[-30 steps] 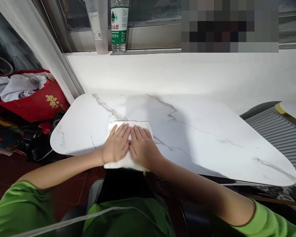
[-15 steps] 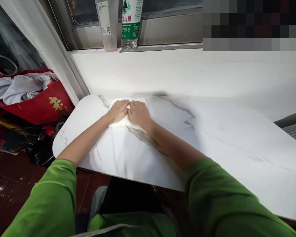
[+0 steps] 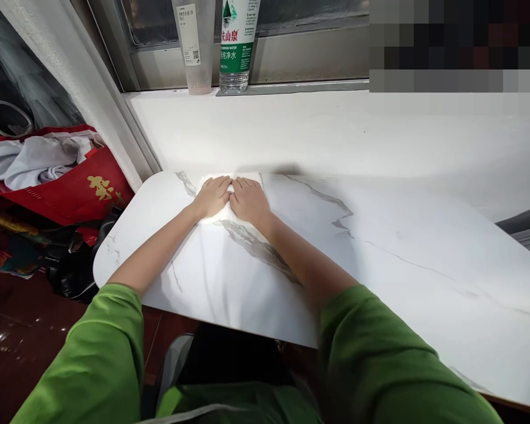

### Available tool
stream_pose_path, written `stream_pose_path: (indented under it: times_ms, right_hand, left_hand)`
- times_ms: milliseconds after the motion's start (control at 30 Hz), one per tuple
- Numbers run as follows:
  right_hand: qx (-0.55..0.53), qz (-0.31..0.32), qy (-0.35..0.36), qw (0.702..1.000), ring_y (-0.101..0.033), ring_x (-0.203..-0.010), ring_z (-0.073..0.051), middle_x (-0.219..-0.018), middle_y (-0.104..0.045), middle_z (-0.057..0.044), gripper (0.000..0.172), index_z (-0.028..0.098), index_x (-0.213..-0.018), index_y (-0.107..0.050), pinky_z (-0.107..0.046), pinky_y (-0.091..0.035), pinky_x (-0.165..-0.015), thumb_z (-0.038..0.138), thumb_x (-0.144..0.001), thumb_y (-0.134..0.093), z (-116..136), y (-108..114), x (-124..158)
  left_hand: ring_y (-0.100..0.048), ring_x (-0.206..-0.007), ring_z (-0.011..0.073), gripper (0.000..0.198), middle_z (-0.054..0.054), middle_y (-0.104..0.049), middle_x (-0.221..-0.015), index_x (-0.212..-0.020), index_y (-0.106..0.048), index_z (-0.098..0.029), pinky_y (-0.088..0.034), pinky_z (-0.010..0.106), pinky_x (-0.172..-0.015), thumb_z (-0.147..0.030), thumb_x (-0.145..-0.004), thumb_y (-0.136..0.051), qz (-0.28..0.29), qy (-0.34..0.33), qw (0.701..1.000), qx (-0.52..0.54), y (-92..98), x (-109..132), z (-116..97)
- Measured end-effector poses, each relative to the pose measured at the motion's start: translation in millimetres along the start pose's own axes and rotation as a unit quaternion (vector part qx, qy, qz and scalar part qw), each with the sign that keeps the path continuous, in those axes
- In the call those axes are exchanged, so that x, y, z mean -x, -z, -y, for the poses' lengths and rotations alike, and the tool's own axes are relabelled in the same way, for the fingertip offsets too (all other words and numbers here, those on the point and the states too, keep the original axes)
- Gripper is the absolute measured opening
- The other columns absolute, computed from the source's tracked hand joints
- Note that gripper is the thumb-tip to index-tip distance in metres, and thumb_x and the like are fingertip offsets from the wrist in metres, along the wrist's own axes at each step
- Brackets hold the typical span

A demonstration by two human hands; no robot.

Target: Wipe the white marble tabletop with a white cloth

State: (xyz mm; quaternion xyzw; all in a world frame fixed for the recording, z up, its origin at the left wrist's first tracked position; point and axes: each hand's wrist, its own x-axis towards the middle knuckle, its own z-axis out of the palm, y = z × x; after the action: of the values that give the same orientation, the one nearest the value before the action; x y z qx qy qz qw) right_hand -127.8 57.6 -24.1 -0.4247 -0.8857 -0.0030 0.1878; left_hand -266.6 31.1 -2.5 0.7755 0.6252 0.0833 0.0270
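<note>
Step in hand, apparently: wiping the table (image 3: 424, 235); left hand (image 3: 212, 197) and right hand (image 3: 249, 201), fingers extended (neither grips), press white cloth (image 3: 223, 214) near frame centre; next stroke calls for even pressure.

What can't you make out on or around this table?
White cloth, head view: middle hidden under the left hand and right hand.
Table, head view: right end cut off by the picture's edge.
Water bottle, head view: top cut off by the upper edge.
</note>
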Motion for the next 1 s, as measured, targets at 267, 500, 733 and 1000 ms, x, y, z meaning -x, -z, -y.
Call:
stream_pose_path:
  times_ms: [267, 500, 733, 1000]
  right_hand:
    - [0.016, -0.004, 0.063, 0.998, -0.046, -0.132, -0.038, -0.144, -0.052, -0.028, 0.057, -0.009, -0.140, -0.049, -0.050, -0.030, -0.113, 0.021, -0.094, -0.036, 73.2, 25.7, 103.3]
    - [0.004, 0.004, 0.131, 0.991, -0.046, -0.132, -0.039, -0.144, -0.052, -0.029, 0.058, -0.009, -0.140, -0.050, -0.052, -0.030, -0.112, 0.024, -0.094, -0.038, 108.1, 44.0, 154.7]
    - [-0.027, 0.011, 0.112, 0.993, -0.051, -0.121, -0.034, -0.136, -0.059, -0.025, 0.050, -0.004, -0.133, -0.057, -0.045, -0.034, -0.106, 0.020, -0.093, -0.040, 87.4, 24.6, 89.6]
    - [-0.023, -0.010, -0.005, 1.000, -0.053, -0.115, -0.032, -0.122, -0.065, -0.022, 0.039, 0.002, -0.121, -0.063, -0.042, -0.033, -0.102, 0.015, -0.092, -0.040, 50.8, -12.1, -20.8]
  left_hand:
    - [-0.033, -0.150, 0.0259, 0.055, 0.017, -0.040, -0.158, -0.149, -0.038, -0.006, -0.020, 0.048, -0.125, -0.024, -0.097, -0.031, -0.011, -0.028, 1.000, -0.009, 3.6, 133.5, -27.6]
    - [-0.030, -0.151, 0.0264, 0.055, 0.017, -0.039, -0.159, -0.151, -0.035, -0.007, -0.020, 0.050, -0.125, -0.027, -0.101, -0.026, -0.025, -0.021, 0.999, 0.000, 10.1, 213.6, -48.7]
    - [-0.031, -0.150, 0.0261, 0.057, 0.018, -0.039, -0.158, -0.149, -0.036, -0.005, -0.019, 0.050, -0.125, -0.028, -0.098, -0.028, 0.001, -0.002, 1.000, 0.002, 12.0, 152.5, -9.1]
    - [-0.038, -0.146, 0.0249, 0.057, 0.015, -0.043, -0.156, -0.147, -0.042, -0.006, -0.024, 0.042, -0.122, -0.021, -0.093, -0.031, 0.014, -0.013, 1.000, 0.009, 15.2, 25.6, 50.2]
